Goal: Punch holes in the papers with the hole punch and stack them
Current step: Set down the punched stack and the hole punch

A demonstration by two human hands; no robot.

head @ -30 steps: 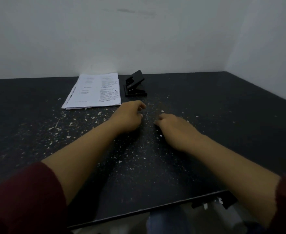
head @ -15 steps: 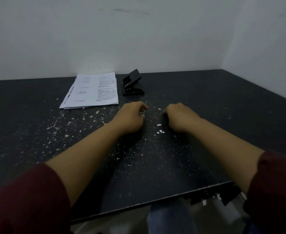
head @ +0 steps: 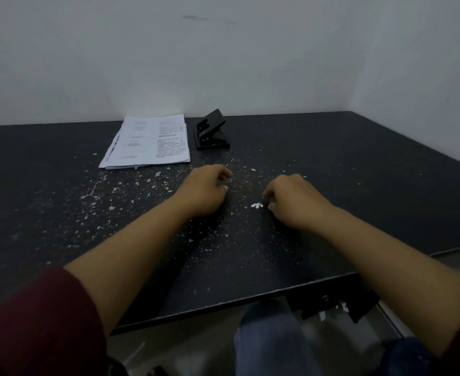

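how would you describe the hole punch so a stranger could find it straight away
Start at the dark speckled table and look to its far side near the white wall. There a stack of printed papers lies flat; the hole punch sits just right of it. It is the only black, hinged thing, its lever raised.

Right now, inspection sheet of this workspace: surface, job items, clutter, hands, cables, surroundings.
Surface: dark table, speckled with white flecks.
Job's things: papers stacked at the far left; hole punch just right of them, lever raised.
Clutter: small white paper bits between the hands.
Hands: left hand and right hand rest on the table, fingers loosely curled, holding nothing.
Cables: nothing seen.
Surroundings: pale wall behind and to the right.
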